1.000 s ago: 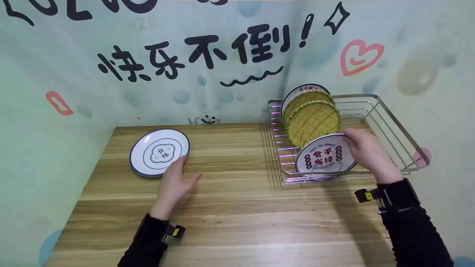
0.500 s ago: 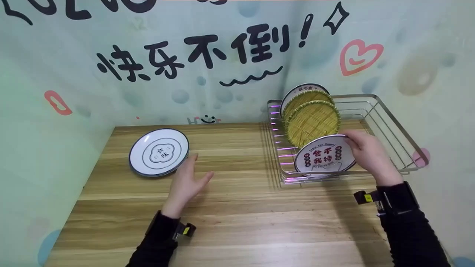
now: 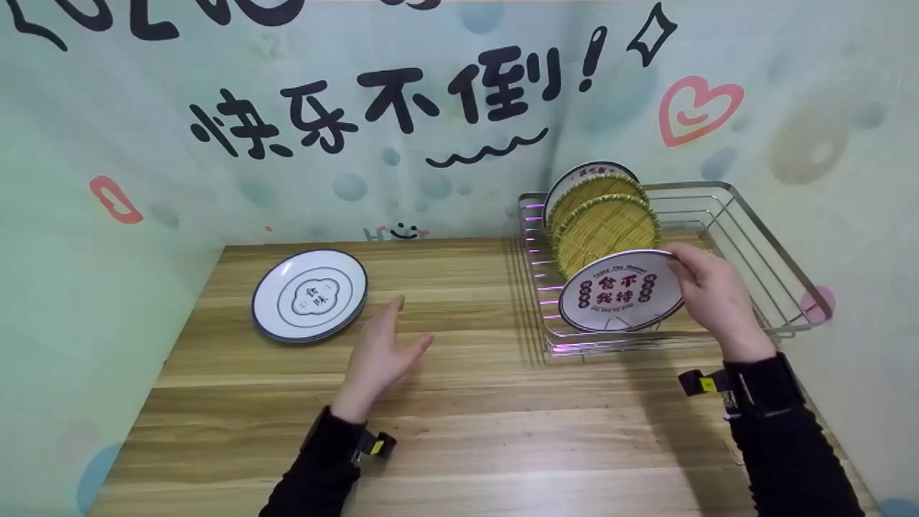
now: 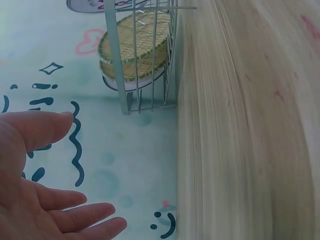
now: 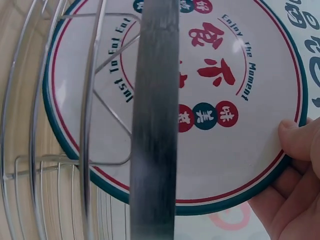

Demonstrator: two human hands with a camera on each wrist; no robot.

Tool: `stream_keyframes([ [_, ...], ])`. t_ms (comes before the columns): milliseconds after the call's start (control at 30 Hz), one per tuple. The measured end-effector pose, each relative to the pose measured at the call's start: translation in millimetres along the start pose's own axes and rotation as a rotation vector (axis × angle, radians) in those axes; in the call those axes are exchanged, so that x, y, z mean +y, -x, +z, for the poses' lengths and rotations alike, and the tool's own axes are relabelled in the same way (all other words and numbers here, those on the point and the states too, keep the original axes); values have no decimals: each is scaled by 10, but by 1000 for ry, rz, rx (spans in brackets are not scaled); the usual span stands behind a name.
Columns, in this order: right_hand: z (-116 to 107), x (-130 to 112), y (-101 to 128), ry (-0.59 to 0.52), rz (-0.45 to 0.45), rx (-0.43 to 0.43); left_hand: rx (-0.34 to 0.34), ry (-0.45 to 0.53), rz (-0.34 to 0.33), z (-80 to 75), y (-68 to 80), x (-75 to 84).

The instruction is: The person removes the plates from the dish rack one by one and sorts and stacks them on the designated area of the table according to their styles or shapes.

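Right hand (image 3: 714, 298) fingers, grasping the printed plate (image 3: 621, 291) by its rim, have tilted it up from the dish rack (image 3: 779, 251). Left hand (image 3: 384, 352), released, has withdrawn from the stacked plates (image 3: 309, 294).

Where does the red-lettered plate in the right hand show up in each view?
Head: red-lettered plate right of centre, over the rack's front, held by right hand.
Left wrist: only a sliver at the top edge.
Right wrist: fills the frame.
Shared landmark: wire rack.
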State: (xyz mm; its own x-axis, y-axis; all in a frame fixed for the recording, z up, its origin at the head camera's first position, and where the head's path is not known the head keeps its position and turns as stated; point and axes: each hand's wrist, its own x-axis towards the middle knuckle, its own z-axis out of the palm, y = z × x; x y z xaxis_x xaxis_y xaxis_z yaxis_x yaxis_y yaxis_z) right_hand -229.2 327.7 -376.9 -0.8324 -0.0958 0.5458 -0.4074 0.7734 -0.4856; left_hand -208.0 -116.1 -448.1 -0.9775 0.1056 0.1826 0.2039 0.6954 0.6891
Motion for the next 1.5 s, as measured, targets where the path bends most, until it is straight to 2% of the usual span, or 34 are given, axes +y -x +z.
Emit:
stream_keyframes([
  [300, 57, -80, -34, -23, -13, 102, -6, 15, 50, 109, -12, 131],
  [600, 104, -194, -63, -88, 9, 216, 0, 7, 148, 183, -12, 225],
  [1133, 186, -378, -86, -138, -45, 288, -43, 44, 126, 222, -32, 410],
  [1400, 213, -538, -120, -199, -100, 294, -23, 73, 158, 247, -54, 513],
  [1500, 228, -601, -121, -211, -133, 303, -5, 84, 188, 261, -55, 559],
])
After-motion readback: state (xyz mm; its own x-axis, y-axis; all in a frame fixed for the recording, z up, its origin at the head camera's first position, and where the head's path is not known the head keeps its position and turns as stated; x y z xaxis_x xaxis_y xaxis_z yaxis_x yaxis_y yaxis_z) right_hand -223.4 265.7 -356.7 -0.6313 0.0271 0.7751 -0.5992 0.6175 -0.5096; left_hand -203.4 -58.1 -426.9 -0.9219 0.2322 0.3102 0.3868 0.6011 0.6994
